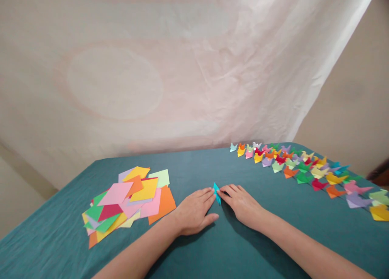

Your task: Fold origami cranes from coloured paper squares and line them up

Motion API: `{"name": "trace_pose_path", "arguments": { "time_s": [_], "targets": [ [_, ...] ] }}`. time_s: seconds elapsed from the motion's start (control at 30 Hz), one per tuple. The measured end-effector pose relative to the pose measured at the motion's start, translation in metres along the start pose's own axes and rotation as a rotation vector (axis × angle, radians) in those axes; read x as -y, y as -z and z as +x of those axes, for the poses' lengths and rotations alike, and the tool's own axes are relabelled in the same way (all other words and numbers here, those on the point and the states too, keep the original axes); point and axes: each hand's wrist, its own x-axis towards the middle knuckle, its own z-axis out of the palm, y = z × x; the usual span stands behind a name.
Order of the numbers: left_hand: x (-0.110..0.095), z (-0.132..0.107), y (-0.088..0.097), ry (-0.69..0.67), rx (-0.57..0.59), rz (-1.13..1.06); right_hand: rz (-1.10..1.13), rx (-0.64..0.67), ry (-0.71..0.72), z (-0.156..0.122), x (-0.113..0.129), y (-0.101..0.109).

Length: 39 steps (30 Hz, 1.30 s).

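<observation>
A small folded piece of turquoise paper [216,192] stands on the teal tablecloth [212,246] near the middle of the table. My left hand [194,212] lies flat beside it, fingers stretched out, fingertips touching its left side. My right hand [241,204] lies on the other side, fingers extended, with the fingertips pressing the paper's right side. The paper is pinched between the fingertips of both hands.
A loose pile of coloured paper squares [127,200] lies at the left. Several finished origami birds [304,167] in many colours sit in rows along the right edge. A pale cloth backdrop [152,76] hangs behind the table.
</observation>
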Motion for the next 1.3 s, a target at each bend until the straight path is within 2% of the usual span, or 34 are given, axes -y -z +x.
{"name": "trace_pose_path", "arguments": {
  "time_s": [0.27,0.6,1.3],
  "targets": [
    [-0.003,0.000,-0.006,0.016,0.003,0.045,0.058,-0.056,0.006,-0.004,-0.002,-0.005],
    [-0.008,0.002,-0.001,0.029,-0.079,0.096,0.035,-0.031,-0.009,-0.002,0.001,-0.003],
    [-0.011,0.001,-0.004,0.021,-0.101,0.061,-0.073,0.027,0.003,0.009,0.001,0.004]
  ]
}}
